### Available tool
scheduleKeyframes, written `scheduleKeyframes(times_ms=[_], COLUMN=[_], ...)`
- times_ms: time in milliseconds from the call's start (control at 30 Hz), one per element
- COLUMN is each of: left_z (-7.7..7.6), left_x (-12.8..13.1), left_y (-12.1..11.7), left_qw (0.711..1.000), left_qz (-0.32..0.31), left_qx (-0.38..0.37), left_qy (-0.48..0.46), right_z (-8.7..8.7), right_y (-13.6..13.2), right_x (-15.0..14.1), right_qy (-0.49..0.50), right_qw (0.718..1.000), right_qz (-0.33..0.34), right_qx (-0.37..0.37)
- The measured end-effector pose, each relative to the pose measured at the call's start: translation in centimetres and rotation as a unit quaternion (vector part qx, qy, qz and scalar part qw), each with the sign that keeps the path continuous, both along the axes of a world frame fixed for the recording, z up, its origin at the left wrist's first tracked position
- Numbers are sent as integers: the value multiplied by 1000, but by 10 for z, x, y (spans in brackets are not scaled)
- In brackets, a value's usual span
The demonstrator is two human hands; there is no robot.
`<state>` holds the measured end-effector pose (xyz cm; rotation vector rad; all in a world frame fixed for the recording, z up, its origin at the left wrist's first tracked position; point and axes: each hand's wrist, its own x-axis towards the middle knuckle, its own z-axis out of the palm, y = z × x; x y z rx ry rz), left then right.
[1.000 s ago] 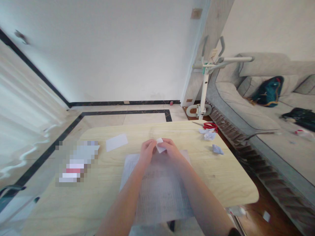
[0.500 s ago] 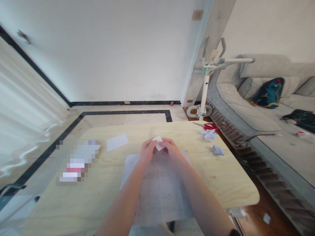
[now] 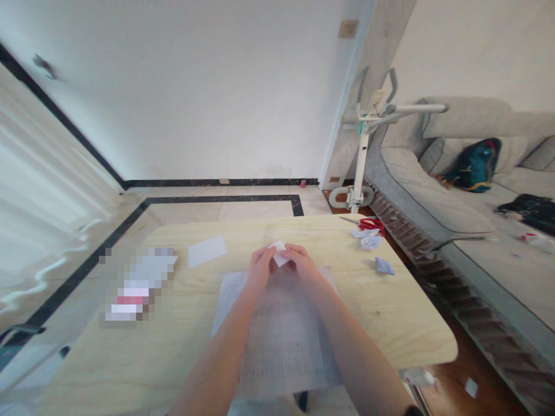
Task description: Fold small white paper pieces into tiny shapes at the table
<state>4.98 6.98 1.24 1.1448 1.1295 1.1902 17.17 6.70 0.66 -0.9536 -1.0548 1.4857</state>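
Between my two hands is a small white folded piece of paper (image 3: 281, 253), held above the far edge of a large printed sheet (image 3: 286, 341). My left hand (image 3: 262, 264) pinches its left side, thumb on top. On the right side, my right hand (image 3: 300, 261) grips it with the fingers curled in. The lower part of the paper and most fingertips are hidden. A flat white paper sheet (image 3: 207, 252) lies to the left of my hands.
Red-handled scissors (image 3: 372, 225) lie at the table's far right beside crumpled paper (image 3: 368, 238) and a small folded paper (image 3: 384, 266). A blurred-out item (image 3: 143, 283) lies on the left of the wooden table (image 3: 411, 323). A grey sofa (image 3: 459, 208) stands to the right.
Almost nothing differs. Both hands stay on the folded paper in the same place, and the view has shifted very slightly.
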Motion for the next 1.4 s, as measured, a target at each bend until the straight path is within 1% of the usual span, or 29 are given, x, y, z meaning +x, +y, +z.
scheduleKeyframes(times_ms=[133, 267, 367, 500, 633, 800, 933, 1067, 1133, 1267, 1400], left_z=[1, 3, 7, 12, 11, 9, 6, 1, 0, 1, 3], left_x=[0, 0, -1, 0, 1, 1, 0, -1, -1, -2, -1], left_y=[0, 0, -2, -4, -4, -4, -3, -1, -1, 0, 0], left_qw=[1000, 1000, 1000, 1000, 999, 998, 999, 998, 997, 999, 999], left_qz=[4, 6, 2, 17, 37, 53, 39, -11, -35, -26, -15], left_qx=[-7, -10, -3, -9, -17, -18, -7, 43, 48, 24, 19], left_qy=[2, 17, 18, 17, 1, -14, 0, 44, 53, 41, 37], right_z=[1, -2, -4, -3, -2, 0, 0, 0, 0, 1, -1], right_y=[0, 0, 0, 0, 0, -1, -1, 0, 0, 0, 0], right_x=[0, 1, 1, 1, 1, 0, 0, 1, 2, 1, 1], right_qy=[1, 22, 21, 14, 17, 5, 6, 11, 10, -29, -66], right_qw=[1000, 1000, 1000, 1000, 1000, 1000, 1000, 998, 998, 998, 996], right_qz=[2, -2, 0, 8, 4, 4, -9, -53, -52, -34, -26], right_qx=[-1, 2, 13, 11, -6, -4, 0, 14, 21, 39, 51])
